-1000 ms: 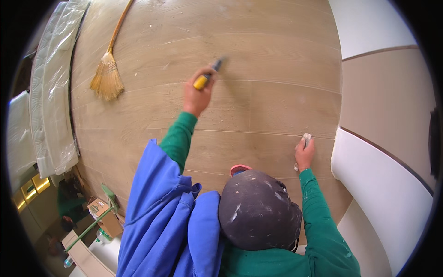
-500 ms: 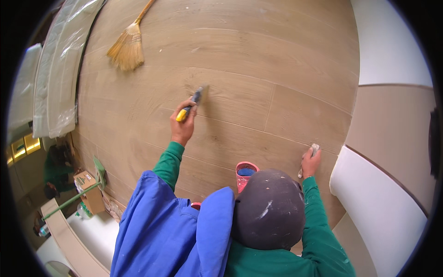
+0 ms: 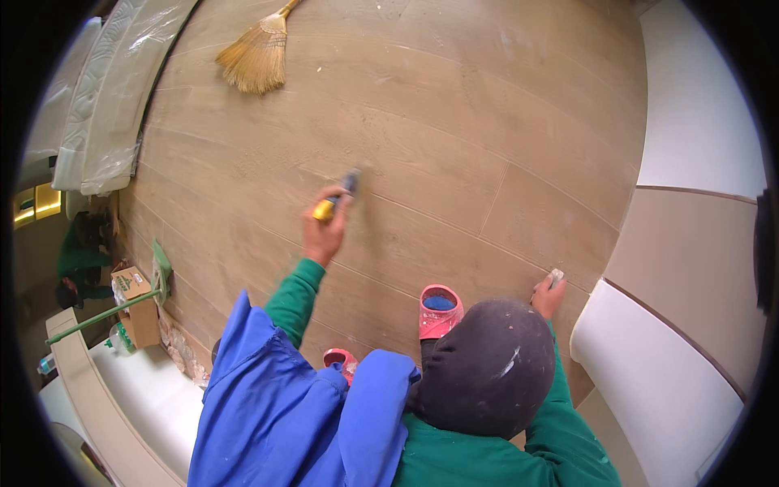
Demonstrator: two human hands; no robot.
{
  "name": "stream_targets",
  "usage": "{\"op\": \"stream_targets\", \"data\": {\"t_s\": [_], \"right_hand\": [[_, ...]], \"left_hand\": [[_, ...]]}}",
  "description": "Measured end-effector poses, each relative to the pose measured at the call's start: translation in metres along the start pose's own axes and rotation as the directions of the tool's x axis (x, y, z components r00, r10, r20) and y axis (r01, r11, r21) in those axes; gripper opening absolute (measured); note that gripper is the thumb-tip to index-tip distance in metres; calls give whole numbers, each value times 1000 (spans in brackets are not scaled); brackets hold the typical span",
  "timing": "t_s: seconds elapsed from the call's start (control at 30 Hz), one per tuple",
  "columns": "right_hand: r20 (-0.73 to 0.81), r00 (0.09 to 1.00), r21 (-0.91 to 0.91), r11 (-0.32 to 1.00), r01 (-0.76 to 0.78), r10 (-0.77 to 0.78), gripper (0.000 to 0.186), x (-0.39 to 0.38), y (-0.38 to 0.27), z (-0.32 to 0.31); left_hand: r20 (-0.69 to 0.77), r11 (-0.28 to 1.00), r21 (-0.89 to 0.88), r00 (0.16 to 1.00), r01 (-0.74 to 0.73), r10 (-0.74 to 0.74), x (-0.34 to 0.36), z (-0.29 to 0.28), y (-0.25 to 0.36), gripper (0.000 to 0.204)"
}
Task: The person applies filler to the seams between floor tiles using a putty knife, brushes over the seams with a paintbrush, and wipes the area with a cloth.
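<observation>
My left hand (image 3: pixel 324 231) is wrapped round a hand scraper (image 3: pixel 339 197) with a dark and yellow handle. Its tip points away from me, close to the brown wood-look floor (image 3: pixel 430 154), and is smeared by motion. To the right, my right hand (image 3: pixel 548 298) is low over the floor near the white curved panel, closed on a small whitish piece (image 3: pixel 557 277) whose kind I cannot make out. Part of that hand is hidden behind my dark-clothed knee (image 3: pixel 487 365). Blue cloth (image 3: pixel 276 390) covers my other leg.
A straw broom (image 3: pixel 258 57) lies far left, beside plastic-wrapped panels (image 3: pixel 105 105). A cardboard box (image 3: pixel 138 308), a green-handled dustpan (image 3: pixel 161 272) and a person in green (image 3: pixel 81 252) are at left. White and beige panels (image 3: pixel 665 341) border the right. My pink clogs (image 3: pixel 441 316) stand on the floor.
The view has shifted, so the broom appears higher and further right. My left hand has drawn the scraper slightly nearer me across the floor. Both hands keep hold of their things.
</observation>
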State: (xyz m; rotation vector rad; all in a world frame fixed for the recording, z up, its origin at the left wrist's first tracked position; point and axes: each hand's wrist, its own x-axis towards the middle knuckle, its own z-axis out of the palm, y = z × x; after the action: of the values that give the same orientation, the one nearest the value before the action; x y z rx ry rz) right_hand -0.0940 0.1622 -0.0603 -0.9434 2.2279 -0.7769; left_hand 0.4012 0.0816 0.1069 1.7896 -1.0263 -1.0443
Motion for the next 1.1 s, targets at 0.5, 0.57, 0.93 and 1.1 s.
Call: {"op": "stream_targets", "data": {"t_s": [0.5,0.57,0.93,1.1], "right_hand": [[-50,995,33,995,91,-90,22,-7,-2,4],[-59,994,-57,994,89,-93,23,-3,2,1],[107,992,17,997,-70,67,25,-16,-26,-12],[280,904,-106,926,363,-323,29,-66,-79,19]], "left_hand": [[-227,997,-59,973,-44,30,136,-5,-26,17],[-288,994,-29,953,-109,96,131,14,10,18],[379,969,-218,925,112,-22,-24,185,-19,16],[-14,990,-54,992,-127,127,63,51,35,20]]}}
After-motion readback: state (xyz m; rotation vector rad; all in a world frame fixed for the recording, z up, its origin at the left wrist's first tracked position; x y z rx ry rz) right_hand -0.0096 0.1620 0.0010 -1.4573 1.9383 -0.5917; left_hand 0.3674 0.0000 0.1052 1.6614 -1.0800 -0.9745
